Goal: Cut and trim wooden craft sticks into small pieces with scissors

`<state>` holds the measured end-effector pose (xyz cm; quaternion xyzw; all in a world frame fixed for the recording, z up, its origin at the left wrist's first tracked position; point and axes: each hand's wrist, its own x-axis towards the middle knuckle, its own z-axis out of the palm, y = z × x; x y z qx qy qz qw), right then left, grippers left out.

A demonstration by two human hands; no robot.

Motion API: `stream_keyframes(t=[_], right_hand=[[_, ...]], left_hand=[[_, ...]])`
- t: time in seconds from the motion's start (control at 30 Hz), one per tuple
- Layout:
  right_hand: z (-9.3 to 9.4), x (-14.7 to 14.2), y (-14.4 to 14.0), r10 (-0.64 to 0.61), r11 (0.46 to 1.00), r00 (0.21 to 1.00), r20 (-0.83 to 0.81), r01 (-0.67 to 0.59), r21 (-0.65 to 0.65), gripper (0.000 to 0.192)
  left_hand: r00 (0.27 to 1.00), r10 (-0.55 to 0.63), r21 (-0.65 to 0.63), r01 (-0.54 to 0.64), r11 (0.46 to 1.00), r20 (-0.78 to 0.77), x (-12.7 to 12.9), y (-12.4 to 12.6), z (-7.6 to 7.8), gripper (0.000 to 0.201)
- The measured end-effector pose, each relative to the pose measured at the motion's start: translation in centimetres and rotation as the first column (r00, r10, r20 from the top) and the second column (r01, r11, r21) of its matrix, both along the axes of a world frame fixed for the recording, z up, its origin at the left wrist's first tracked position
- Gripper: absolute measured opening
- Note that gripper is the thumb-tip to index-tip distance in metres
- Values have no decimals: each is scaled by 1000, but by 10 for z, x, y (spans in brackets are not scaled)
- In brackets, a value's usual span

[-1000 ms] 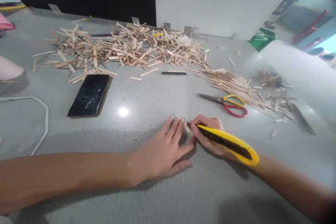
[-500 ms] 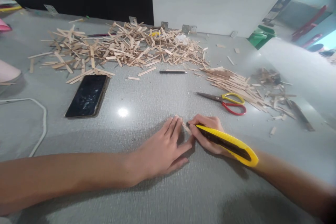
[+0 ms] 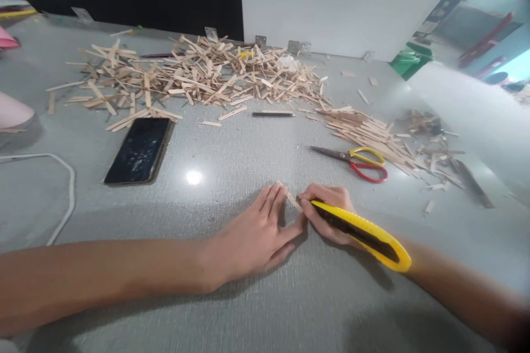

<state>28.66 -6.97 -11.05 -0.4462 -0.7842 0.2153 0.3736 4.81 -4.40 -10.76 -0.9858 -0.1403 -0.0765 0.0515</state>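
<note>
A short, thin wooden stick lies on the grey table, slanting between my hands. My left hand presses it down, fingertips on its far end and thumb by its near end. In my right hand is a yellow utility knife, gripped like a pen with its handle pointing back over the wrist. The knife's front end is beside the stick; my fingers mostly hide the blade, and I cannot tell whether it touches. Beyond the right hand rest scissors with one yellow and one red handle.
A heap of wooden sticks spreads along the back, with a flatter pile at right. A phone and a white cable lie left. A dark pen-like tool is mid-table; a loose blade lies far right.
The utility knife's handle end has tipped slightly down and right, and its front end has drawn back a little from the stick. My left hand holds its place.
</note>
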Motion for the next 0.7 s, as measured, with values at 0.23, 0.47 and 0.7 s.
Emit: stream_keyframes(t=[0.23,0.47,0.7], right_hand=[[3,-2,2,-58,998,998,-15,58,15,9],[7,-3,5,-77,997,997,-18,76,-29,6],[8,-3,5,-82,996,997,-15,81,-48,5]], left_hand=[[997,-45,-34,47,998,71,-1,1,-4,51],[998,-45,-90,50,995,54,-3,1,-4,53],[998,-47,-52,49,997,44,-2,0,-5,54]])
